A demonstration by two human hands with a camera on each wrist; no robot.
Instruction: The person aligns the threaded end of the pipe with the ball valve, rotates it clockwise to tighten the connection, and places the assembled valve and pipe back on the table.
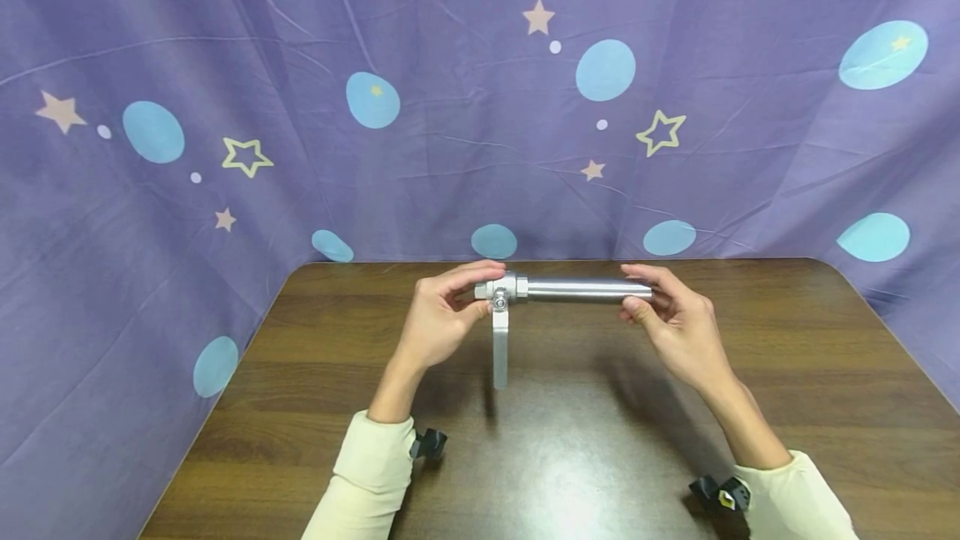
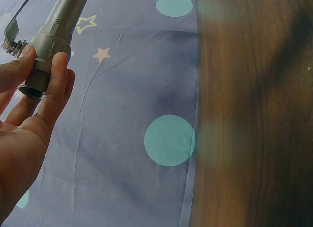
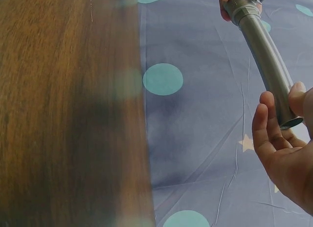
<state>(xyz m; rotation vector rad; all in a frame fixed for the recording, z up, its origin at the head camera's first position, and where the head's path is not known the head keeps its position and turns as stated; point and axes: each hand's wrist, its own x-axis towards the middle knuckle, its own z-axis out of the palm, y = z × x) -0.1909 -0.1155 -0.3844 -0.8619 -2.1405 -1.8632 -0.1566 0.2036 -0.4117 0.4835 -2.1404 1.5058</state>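
Observation:
A silver ball valve with a flat lever handle is joined to a straight metal pipe, and the two lie level above the table in the head view. My left hand grips the valve body between thumb and fingers, at its open threaded end. At the pipe's far end, my right hand pinches the tube between thumb and fingertips. The lever points toward me. In the left wrist view the valve's open mouth faces the camera; the right wrist view shows the pipe's hollow end.
A brown wooden table lies beneath, its back edge against a purple curtain with stars and blue ovals. Dark wrist-worn devices sit at the left sleeve and right sleeve. Light glares off the table near the front.

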